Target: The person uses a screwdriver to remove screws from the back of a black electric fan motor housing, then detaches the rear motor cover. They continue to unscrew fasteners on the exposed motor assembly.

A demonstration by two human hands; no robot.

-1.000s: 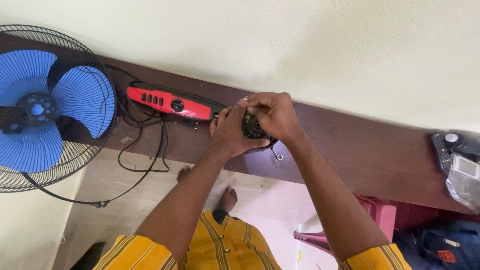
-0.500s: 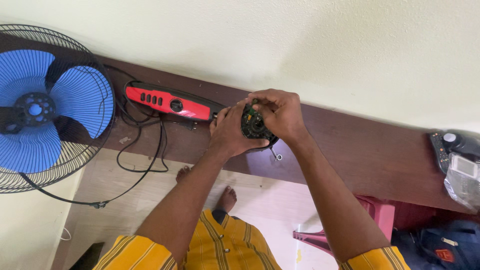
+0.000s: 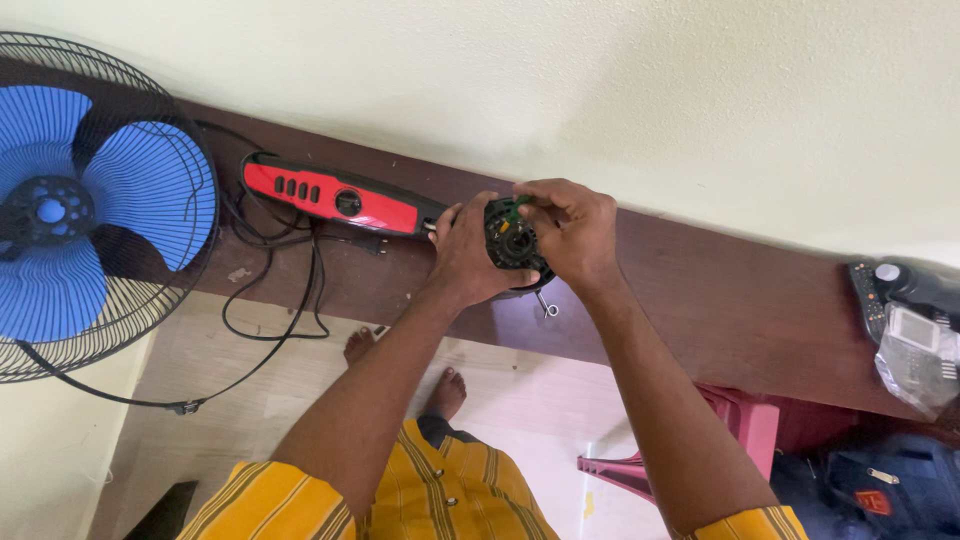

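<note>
I am watching both hands working over the dark wooden bench (image 3: pixel 700 300), and the round black motor part (image 3: pixel 517 247) is sitting between them, just above the bench's near edge and close to the pale wall (image 3: pixel 600 90). My left hand (image 3: pixel 468 255) is wrapping around its left side in a firm clenched grip, while my right hand (image 3: pixel 575 235) is pinching a small green piece (image 3: pixel 515 208) at the top of the part with thumb and fingertips. What is worrying me is how the part is hanging so near the bench's near edge: if either grip is loosening while the fingers are tugging at the green piece, I judge that the part could be tipping off toward the floor (image 3: pixel 250 370) and the bare feet (image 3: pixel 448 392) below. A small metal screw-like pin (image 3: pixel 546 305) is lying loose just beside the part, right at the edge, and a brush of the wrist could be knocking it over. To the left, the red and black tool (image 3: pixel 335 198) and its tangled black cord (image 3: pixel 270 290) are crowding the bench, with the blue fan (image 3: pixel 90 210) beyond, so room there is being squeezed. To the right the bench is running open until the black remote (image 3: pixel 880 295) and wrapped gadget (image 3: pixel 915 350) at the far right end.
</note>
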